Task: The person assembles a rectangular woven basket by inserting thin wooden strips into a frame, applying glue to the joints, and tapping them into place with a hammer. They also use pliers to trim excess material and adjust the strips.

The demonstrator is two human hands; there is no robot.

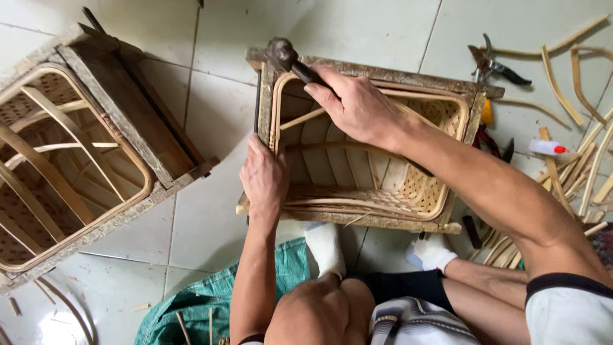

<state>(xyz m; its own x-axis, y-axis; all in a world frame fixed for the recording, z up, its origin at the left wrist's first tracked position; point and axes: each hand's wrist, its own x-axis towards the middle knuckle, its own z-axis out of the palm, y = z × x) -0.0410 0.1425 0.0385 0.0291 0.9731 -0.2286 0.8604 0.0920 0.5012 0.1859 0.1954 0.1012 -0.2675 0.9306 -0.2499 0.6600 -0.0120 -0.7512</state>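
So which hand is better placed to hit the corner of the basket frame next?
Probably the right hand: it grips the hammer over the wooden frame's corner. The left hand is busy steadying the frame's side.

Hammer (290, 59) over framed woven basket (377, 160)

Woven basket (408, 185): pale straw yellow, fine checked weave on its walls, lighter cream ribs.
Wooden frame (408, 75) around it: weathered grey-brown, mottled.
Hammer (288, 56): dark brown-black head and handle.
Second basket (57, 172): tan strips, same checked weave, in a grey-brown frame.
Floor (211, 115): off-white tiles, thin grey joints.
Cloth (191, 306): teal green.
Socks (325, 246): white.
Shorts (408, 287): black.
Shears (495, 64): dark grey blades, black grips.
Small bottle (546, 147): white, red tip.
Loose strips (587, 166): pale yellow-tan.
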